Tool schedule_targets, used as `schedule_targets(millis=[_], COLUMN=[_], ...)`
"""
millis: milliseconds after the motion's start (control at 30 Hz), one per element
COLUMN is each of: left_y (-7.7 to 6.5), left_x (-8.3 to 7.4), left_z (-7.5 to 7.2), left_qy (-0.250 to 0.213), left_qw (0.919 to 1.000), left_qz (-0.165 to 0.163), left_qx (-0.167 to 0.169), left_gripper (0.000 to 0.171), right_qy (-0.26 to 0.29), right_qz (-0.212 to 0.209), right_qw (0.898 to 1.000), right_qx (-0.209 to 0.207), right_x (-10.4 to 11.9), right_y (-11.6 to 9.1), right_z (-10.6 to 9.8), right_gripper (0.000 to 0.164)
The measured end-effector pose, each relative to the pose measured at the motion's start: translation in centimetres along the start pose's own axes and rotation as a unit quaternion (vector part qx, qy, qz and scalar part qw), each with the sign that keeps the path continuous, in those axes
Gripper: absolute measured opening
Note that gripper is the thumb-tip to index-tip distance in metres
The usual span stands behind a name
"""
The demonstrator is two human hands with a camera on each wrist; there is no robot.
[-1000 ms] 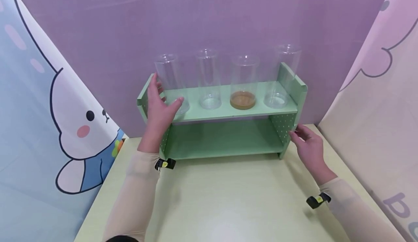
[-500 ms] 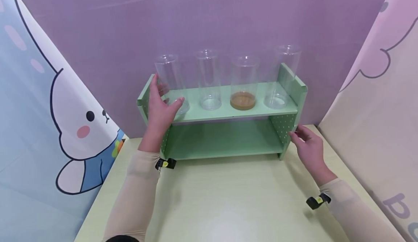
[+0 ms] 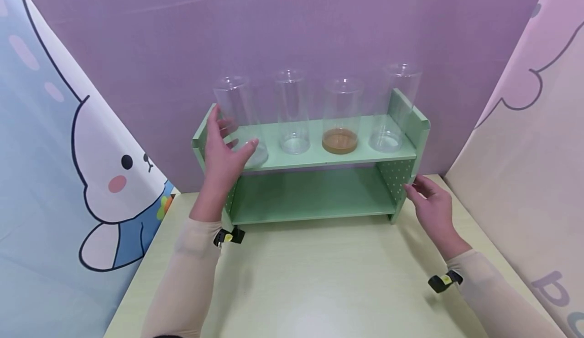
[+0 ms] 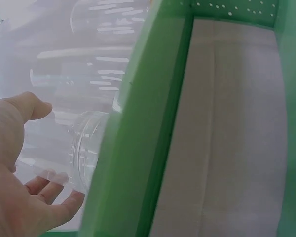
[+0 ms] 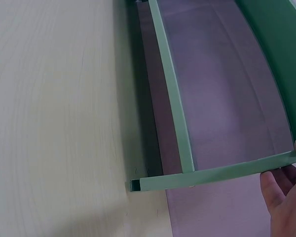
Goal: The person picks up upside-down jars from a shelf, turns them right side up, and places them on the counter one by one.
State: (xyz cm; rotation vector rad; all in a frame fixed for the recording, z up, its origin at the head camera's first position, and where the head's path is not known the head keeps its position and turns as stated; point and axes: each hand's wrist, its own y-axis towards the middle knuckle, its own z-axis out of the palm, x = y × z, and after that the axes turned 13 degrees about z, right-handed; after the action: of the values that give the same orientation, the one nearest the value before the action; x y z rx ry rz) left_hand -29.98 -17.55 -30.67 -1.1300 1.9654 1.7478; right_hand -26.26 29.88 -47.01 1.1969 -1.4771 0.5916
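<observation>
A two-tier green shelf (image 3: 315, 193) stands on the table, with a row of clear plastic cups along its upper board. My left hand (image 3: 222, 163) holds the leftmost cup (image 3: 234, 102), thumb in front and fingers round the far side. The cup leans slightly, its base near the board's front edge; whether it touches the board I cannot tell. In the left wrist view, the cup's ringed base (image 4: 85, 148) lies between thumb and fingers. My right hand (image 3: 433, 209) pinches the front edge of the shelf's right side panel (image 5: 227, 170).
Two plain clear cups, one second from left (image 3: 294, 110) and one at the right end (image 3: 388, 135), stand upright on the board. Between them is a cup with a brown layer (image 3: 339, 141) at its bottom. A purple backdrop (image 3: 292, 24) hangs behind the pale table (image 3: 319, 272).
The leftmost cup and my left hand have shifted slightly; the cup's base has come a little towards the front and right. My right hand and the shelf have stayed put.
</observation>
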Motion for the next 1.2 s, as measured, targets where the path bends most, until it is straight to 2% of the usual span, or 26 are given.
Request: schedule_targets(millis=[133,733,967,1200], left_y=[-0.9,-4.6,-6.1,-7.5], left_x=[-1.3,-3.8,-3.9,-3.1], left_z=[-0.3,-0.9,-0.6,0.4], left_qy=[-0.021,-0.095,-0.12,-0.144], left_qw=[0.9997,0.9917,0.9841,0.9772], left_qz=[0.01,0.034,0.042,0.047], left_qx=[0.009,0.079,0.125,0.149], left_gripper=[0.112,0.107,0.109,0.113], right_qy=[0.007,-0.008,-0.005,0.002], right_qz=[0.0,0.007,0.006,0.006], right_qw=[1.0,1.0,1.0,1.0], right_qx=[0.005,-0.005,-0.007,-0.011], right_x=[1.1,-0.9,-0.9,-0.9], right_y=[-0.6,0.4,0.5,0.5], right_z=[0.0,-0.1,-0.1,0.1], right_gripper=[0.035,0.036,0.035,0.035])
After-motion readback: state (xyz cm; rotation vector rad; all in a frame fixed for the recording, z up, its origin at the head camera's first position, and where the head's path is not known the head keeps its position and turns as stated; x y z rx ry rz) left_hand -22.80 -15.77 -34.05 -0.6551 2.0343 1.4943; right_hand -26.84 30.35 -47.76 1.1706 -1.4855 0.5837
